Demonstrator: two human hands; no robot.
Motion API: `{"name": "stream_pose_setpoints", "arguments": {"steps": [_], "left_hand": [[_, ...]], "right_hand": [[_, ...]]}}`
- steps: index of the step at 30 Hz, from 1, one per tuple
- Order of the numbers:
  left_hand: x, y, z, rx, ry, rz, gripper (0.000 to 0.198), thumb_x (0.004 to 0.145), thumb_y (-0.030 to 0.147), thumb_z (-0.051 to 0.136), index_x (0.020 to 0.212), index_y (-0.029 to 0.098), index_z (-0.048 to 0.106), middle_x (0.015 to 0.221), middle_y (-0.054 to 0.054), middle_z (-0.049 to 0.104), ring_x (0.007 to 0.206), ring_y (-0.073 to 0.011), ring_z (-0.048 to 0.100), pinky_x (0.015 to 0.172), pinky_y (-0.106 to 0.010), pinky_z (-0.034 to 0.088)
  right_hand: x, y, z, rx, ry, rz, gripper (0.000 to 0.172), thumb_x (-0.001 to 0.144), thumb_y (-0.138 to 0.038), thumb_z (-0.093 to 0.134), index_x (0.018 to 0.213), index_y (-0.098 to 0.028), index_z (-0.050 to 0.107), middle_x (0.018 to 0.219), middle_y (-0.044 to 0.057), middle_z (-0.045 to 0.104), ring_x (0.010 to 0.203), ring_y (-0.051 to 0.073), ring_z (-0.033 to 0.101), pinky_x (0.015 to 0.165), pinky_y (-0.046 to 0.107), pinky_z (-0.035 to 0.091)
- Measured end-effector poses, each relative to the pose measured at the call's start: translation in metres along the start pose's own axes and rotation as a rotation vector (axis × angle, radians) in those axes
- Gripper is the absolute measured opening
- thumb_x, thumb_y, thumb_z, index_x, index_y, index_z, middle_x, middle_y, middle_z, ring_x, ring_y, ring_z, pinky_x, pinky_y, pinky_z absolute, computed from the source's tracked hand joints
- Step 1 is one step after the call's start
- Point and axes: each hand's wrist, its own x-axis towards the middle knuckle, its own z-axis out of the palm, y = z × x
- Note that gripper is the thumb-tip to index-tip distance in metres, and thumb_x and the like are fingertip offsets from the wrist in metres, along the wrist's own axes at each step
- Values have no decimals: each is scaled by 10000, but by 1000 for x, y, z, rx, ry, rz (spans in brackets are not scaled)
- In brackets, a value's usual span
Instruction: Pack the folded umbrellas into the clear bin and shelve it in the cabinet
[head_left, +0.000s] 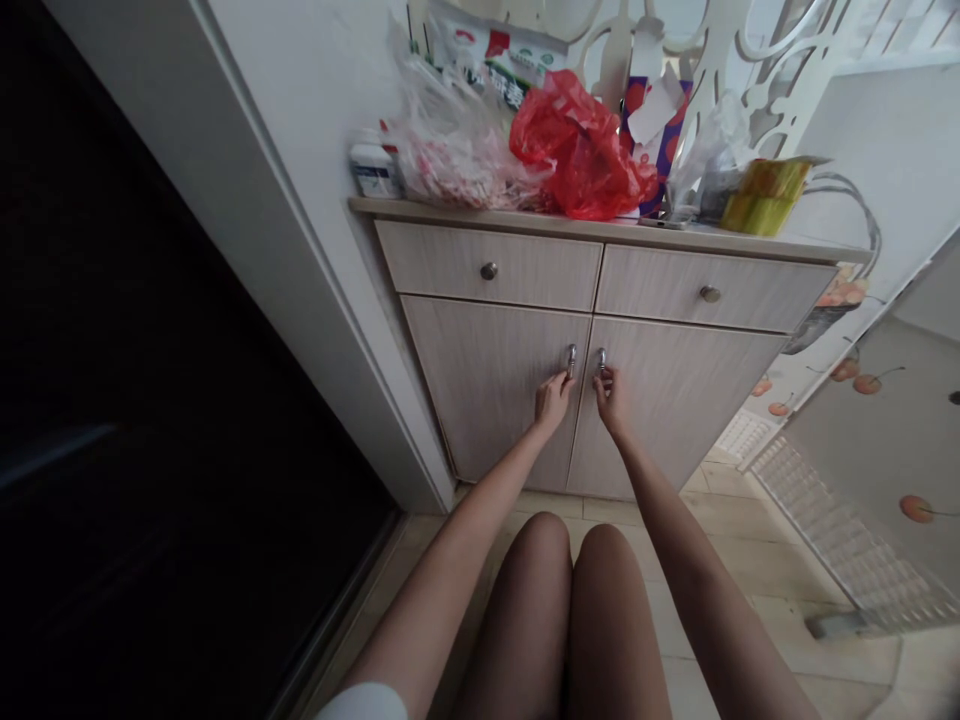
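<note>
A light wood-grain cabinet stands in front of me, its left door (495,370) and right door (682,390) both closed. My left hand (553,400) has its fingers closed around the lower end of the left metal door handle (571,358). Close beside it, my right hand (613,398) grips the lower part of the right metal door handle (601,358). Above the doors are a left drawer (435,262) and a right drawer (652,290), each with a round knob and pushed in.
On the cabinet top (450,212) lie a red plastic bag (577,150), a clear plastic bag (457,140), a white bottle (373,168) and a yellow package (769,195). A dark doorway (150,450) is at left. A cherry-patterned panel (885,440) stands at right.
</note>
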Motion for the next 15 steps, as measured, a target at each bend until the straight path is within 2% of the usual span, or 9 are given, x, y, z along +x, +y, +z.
{"name": "stream_pose_setpoints", "arguments": {"steps": [8,15], "left_hand": [[2,-3,5,-16,28,7,190,966,174,593,1087,169,739,1016,-112,759,928,-212,698,838,-298,501],[2,-7,8,27,38,33,197,975,176,570,1080,154,735,965,-112,751,907,-199,687,835,-293,499]], "right_hand": [[1,4,11,-46,61,-39,493,979,-529,413,1297,-183,562,1083,126,673,833,204,629,779,364,525],[-1,4,14,-95,65,30,470,980,-494,404,1316,-203,557,1095,116,695,861,218,649,821,384,517]]}}
